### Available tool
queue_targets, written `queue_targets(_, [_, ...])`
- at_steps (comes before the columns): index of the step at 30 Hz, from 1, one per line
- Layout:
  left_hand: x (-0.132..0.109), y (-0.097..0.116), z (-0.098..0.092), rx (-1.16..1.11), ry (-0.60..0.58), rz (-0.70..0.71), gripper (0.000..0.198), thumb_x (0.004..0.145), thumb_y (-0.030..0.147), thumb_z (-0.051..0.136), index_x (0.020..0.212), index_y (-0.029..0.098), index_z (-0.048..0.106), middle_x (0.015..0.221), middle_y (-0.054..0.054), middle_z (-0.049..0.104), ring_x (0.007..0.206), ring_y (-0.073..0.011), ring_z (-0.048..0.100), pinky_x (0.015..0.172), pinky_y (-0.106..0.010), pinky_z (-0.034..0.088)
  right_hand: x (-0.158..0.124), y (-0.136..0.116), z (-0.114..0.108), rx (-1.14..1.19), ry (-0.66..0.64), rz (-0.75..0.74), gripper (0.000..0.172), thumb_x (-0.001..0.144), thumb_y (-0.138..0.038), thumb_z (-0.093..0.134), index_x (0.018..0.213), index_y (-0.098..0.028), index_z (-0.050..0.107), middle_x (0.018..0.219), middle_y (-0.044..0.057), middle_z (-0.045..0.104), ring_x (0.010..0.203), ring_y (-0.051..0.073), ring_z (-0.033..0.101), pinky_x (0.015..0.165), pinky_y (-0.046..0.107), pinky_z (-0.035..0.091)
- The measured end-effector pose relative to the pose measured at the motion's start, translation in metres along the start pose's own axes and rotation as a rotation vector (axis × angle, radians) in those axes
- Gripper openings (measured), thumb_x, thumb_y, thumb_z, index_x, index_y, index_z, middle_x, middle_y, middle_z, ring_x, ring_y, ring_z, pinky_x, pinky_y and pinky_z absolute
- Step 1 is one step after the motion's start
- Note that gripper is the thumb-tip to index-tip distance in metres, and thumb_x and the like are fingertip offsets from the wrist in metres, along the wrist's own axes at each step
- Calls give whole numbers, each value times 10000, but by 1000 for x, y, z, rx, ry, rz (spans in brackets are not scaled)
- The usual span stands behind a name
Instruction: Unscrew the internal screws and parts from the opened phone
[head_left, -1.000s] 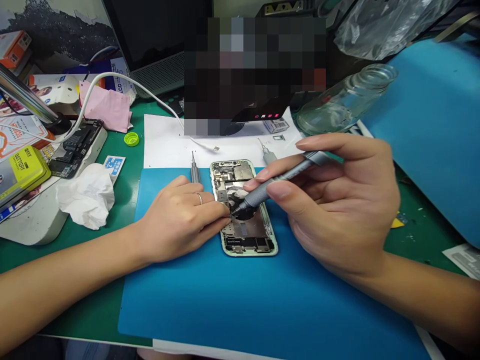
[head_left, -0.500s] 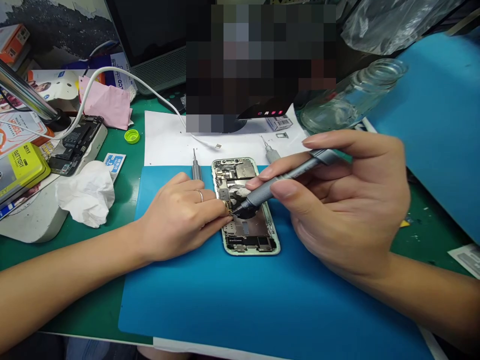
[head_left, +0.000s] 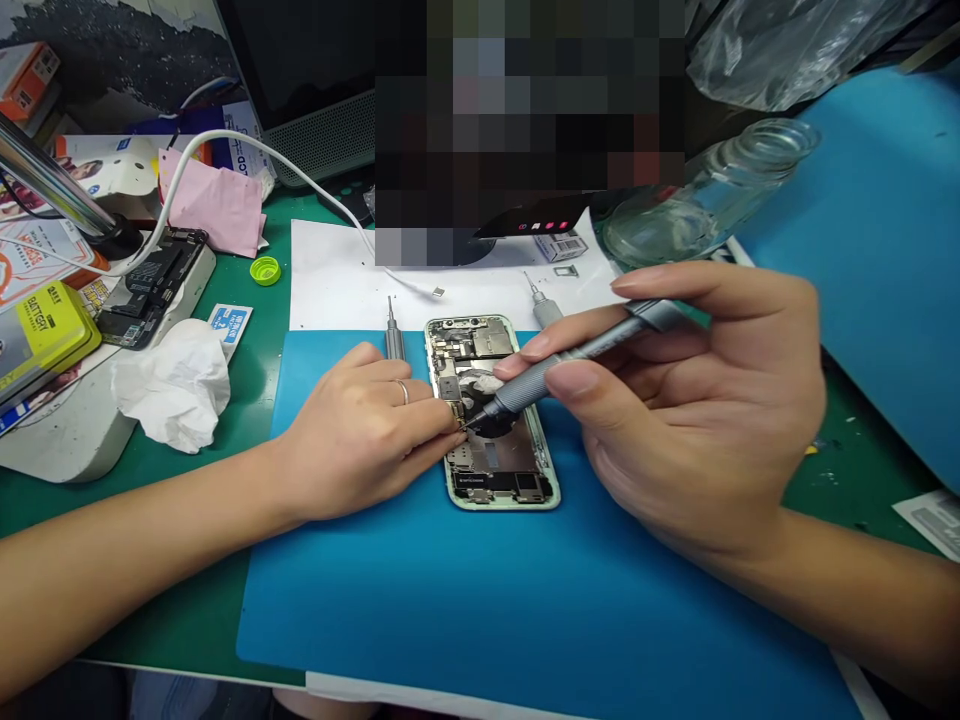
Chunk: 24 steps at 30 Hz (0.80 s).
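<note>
An opened smartphone [head_left: 501,462] with a pale green frame lies on the blue mat, its inner parts bare. My right hand [head_left: 705,400] grips a grey precision screwdriver [head_left: 529,385] like a pen, slanting down to the left. Its tip meets the left side of the phone's insides, beside my left fingertips. My left hand [head_left: 375,425], wearing a ring, rests over the phone's left edge with thumb and fingers pressed together. Whatever lies between those fingertips is too small to make out.
Two more screwdrivers, one on the left [head_left: 394,335] and one on the right [head_left: 544,302], lie behind the phone. A white cable [head_left: 300,178] arches onto white paper [head_left: 330,285]. Crumpled tissue [head_left: 176,385], another opened phone [head_left: 154,290] and a glass jar [head_left: 705,200] stand around the mat [head_left: 420,610].
Both hands, the screwdriver and the phone keep almost the same pose. The view has shifted very slightly, and my right hand sits a touch further right.
</note>
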<state>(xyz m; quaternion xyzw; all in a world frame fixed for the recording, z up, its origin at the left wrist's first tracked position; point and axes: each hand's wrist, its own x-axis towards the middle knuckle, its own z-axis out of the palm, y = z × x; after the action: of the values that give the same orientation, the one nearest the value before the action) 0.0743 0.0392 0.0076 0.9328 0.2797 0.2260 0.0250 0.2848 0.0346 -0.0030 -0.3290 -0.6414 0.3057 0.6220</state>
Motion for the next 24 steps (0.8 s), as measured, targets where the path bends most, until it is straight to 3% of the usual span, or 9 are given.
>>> queue_targets(8, [1,0,1,-1,14,5,249,994,276,593,780,175,670,641,26,604,631,-139,478,665,-332,283,1,4,-2,-4,-30,-58,438,846,-65,724,1173,-333,608,891,-39,651,768,126,734,587,244,663])
queue_targets(24, [2,0,1,-37,16,-13,192,978,261,611,840,171,709,640,30,613,632,-136,494,663,-335,287,1,3,-3,-1,-41,-24,448,858,-72,709,1186,-357,602,903,-39,668,766,145,743,555,274,663])
